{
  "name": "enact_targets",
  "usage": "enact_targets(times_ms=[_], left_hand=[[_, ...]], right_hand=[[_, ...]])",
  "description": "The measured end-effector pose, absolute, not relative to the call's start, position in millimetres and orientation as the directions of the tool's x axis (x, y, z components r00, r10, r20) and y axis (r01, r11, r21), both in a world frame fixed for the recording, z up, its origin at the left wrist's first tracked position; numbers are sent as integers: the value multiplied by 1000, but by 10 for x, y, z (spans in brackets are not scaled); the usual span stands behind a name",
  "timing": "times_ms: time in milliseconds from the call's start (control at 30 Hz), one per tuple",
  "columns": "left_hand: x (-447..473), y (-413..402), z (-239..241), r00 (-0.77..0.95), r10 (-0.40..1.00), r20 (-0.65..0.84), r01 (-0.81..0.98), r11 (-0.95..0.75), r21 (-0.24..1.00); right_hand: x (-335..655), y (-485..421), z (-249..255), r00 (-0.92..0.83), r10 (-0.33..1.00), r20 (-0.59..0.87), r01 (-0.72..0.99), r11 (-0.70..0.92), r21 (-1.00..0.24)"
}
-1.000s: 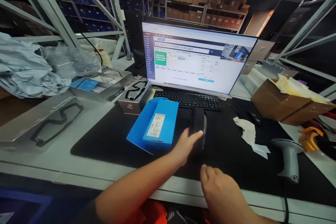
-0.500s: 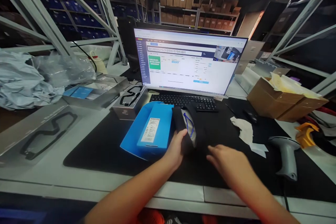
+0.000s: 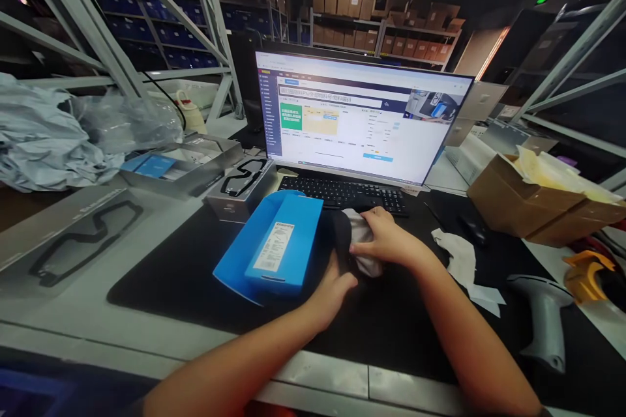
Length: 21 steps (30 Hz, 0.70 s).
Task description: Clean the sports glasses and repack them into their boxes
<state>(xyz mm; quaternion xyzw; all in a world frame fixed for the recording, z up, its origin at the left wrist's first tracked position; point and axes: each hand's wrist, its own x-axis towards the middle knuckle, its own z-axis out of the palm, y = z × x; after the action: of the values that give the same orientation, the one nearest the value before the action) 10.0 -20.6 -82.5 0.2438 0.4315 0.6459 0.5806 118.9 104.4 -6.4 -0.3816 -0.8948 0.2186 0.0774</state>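
Pouch (image 3: 362,232) sits beside the box (image 3: 306,225). Right hand (image 3: 391,238) pinches its grey side, fingers part-closed; left hand (image 3: 328,300) is at its dark side, fingers too hidden to tell. Uneven tugging could drop it.

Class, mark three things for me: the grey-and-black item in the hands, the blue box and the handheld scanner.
Grey-and-black item (image 3: 357,225): head view, on its grey part.
Blue box (image 3: 299,241): head view, on its upper face.
Handheld scanner (image 3: 544,322): head view, on its handle.
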Motion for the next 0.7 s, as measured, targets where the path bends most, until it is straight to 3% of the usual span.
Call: enact_targets(times_ms=[200,533,700], left_hand=[[24,-168,-895,-208,965,-157,-486,38,873],[-50,-149,-948,-152,965,-213,-452,124,883],[-58,-216,-899,-173,973,-152,-320,91,943]], right_hand=[[1021,1046,-195,-706,706,-56,648,611,-455],[1329,1271,-191,-796,598,-96,426,439,-791],[1225,1184,-244,-726,673,-138,451,316,-834]])
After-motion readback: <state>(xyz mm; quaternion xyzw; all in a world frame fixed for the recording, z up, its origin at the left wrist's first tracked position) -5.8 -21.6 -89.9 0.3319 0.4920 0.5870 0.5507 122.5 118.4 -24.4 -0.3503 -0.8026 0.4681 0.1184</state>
